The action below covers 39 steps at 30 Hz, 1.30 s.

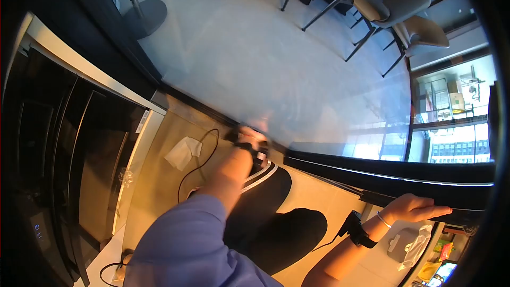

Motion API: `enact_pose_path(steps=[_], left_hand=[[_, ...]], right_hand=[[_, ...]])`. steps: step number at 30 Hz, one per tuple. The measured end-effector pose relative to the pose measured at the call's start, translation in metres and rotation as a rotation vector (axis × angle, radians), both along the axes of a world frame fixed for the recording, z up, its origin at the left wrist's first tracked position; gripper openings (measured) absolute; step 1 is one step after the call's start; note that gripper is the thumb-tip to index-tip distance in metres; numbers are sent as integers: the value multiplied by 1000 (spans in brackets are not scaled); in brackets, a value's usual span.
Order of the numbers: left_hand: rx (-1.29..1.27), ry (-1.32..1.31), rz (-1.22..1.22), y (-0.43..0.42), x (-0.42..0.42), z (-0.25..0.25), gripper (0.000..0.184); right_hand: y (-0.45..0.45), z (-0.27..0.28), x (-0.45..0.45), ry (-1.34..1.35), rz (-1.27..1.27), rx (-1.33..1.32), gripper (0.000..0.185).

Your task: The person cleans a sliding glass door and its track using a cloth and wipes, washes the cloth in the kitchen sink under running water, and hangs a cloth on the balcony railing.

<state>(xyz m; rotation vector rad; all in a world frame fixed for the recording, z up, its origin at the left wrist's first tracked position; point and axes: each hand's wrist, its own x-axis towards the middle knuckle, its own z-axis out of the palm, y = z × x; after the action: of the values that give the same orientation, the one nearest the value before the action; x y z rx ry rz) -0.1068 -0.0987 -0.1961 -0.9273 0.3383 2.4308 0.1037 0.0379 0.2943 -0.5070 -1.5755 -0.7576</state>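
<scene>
My left hand is low down at the foot of a large glass panel. Motion blurs its fingers, and I cannot make out whether they hold anything. A black strap with a small dark device circles that wrist. My right hand has its fingers stretched out along the dark lower frame of the glass and holds nothing. Around the right wrist are a white band and a black strap with another device, from which a cable runs.
A crumpled white tissue and a black cable lie on the tan floor left of my legs. Dark built-in appliances stand at left. Chairs show beyond the glass. A shelf with colourful packets is at lower right.
</scene>
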Motion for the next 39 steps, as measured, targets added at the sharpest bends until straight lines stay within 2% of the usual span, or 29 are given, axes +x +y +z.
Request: enact_pose_path(steps=[4, 9, 14, 18, 21, 23, 26, 28, 31, 32, 33, 34, 35, 36, 39], left_hand=[[-243, 177, 97, -104, -112, -101, 36], [-436, 183, 234, -193, -202, 16, 32], [-454, 238, 269, -166, -202, 110, 31], [-359, 249, 137, -50, -105, 134, 31], [-275, 161, -20, 40, 1, 148, 31], [-215, 65, -132, 90, 76, 156, 32], [-155, -76, -280, 140, 167, 163, 32], [-166, -145, -345, 148, 194, 178, 32], [-154, -197, -311, 124, 169, 211, 33], [181, -210, -200, 95, 137, 223, 34], [249, -120, -339, 59, 102, 274, 34], [444, -194, -266, 40, 77, 286, 35], [497, -141, -228, 25, 59, 296, 36], [415, -116, -212, 5, 42, 318, 37], [121, 43, -184, -42, 5, 326, 31]], right_hand=[[0, -3, -1, 33, 46, -24, 46], [-4, -4, -6, 48, 73, -50, 50], [-11, -3, -10, 70, 117, -85, 53], [-7, -5, -7, 76, 140, -80, 55], [-8, -5, -7, 20, 110, -33, 55], [-12, -6, -11, 99, 158, -117, 56], [-8, -4, -8, 19, 117, -33, 58], [-4, -5, -5, 2, 106, -18, 58], [-3, -6, -4, 5, 89, -27, 55], [-4, -6, -6, 8, 59, -26, 54], [-6, -6, -6, 11, 25, -28, 53], [-6, -5, -6, 21, 24, -37, 53], [-5, -4, -6, 7, 25, -21, 53], [-5, -3, -4, -13, 26, -8, 53], [-4, -6, -4, 35, 0, -86, 51]])
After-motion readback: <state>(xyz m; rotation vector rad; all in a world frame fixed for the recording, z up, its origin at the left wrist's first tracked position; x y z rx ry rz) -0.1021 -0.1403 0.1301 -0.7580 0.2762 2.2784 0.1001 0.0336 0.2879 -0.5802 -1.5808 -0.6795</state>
